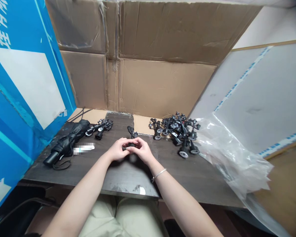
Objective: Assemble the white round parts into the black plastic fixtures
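Observation:
Both my hands meet at the middle of the dark table, around one black part. My left hand has its fingers closed on the part from the left. From the right, my right hand closes its fingers on the same part, fingertips close to those of the left. The part's jointed top sticks up beyond my fingers; its lower portion is mostly hidden between them. A pile of similar black parts with round pale-faced ends lies to the right. A smaller group lies to the left.
A folded black umbrella lies at the left, with a small white packet beside it. Clear plastic sheeting hangs over the table's right edge. Cardboard stands behind, a blue panel at the left.

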`<state>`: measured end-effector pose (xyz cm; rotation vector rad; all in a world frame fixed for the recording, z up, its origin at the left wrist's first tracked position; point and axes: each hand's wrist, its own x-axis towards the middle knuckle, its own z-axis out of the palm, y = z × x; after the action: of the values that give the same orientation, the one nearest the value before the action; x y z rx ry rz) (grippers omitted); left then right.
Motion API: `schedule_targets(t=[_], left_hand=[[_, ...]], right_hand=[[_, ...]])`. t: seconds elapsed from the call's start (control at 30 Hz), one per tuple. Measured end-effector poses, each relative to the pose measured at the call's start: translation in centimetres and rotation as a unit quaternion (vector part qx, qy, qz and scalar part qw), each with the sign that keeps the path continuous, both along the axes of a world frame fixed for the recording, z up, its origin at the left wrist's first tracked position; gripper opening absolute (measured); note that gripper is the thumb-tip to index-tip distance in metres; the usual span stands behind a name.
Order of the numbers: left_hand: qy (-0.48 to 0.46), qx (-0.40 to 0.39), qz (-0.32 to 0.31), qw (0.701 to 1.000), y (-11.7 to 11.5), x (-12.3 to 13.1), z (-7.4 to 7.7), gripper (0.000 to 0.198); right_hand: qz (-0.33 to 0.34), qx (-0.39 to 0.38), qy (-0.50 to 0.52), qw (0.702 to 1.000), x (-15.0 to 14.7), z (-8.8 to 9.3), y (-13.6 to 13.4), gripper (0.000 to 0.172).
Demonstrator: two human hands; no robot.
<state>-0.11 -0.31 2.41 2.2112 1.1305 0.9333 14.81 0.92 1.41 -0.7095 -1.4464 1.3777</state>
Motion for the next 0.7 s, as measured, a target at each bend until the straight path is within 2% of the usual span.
schedule_targets(t=[0.17, 0.27, 0.43, 0.7], left_hand=[[-0.062, -0.024, 0.029, 0.997, 0.4, 0.1, -0.8, 0.051], [-0.098, -0.022, 0.027, 0.995, 0.6, 0.2, -1.0, 0.054], [-0.114, -0.008, 0.024, 0.993, 0.4, 0.4, -0.9, 0.059], [-0.079, -0.013, 0.039, 0.996, 0.5, 0.5, -1.8, 0.083]], right_hand=[[0.003, -0.021, 0.011, 1.000, 0.2, -0.3, 0.6, 0.037], [0.005, -0.058, 0.031, 0.998, 0.3, -0.4, 0.8, 0.046], [0.017, -0.063, 0.051, 0.997, 0.2, -0.5, 0.8, 0.051], [-0.047, -0.025, 0.040, 0.998, 0.3, -0.7, 1.4, 0.039]])
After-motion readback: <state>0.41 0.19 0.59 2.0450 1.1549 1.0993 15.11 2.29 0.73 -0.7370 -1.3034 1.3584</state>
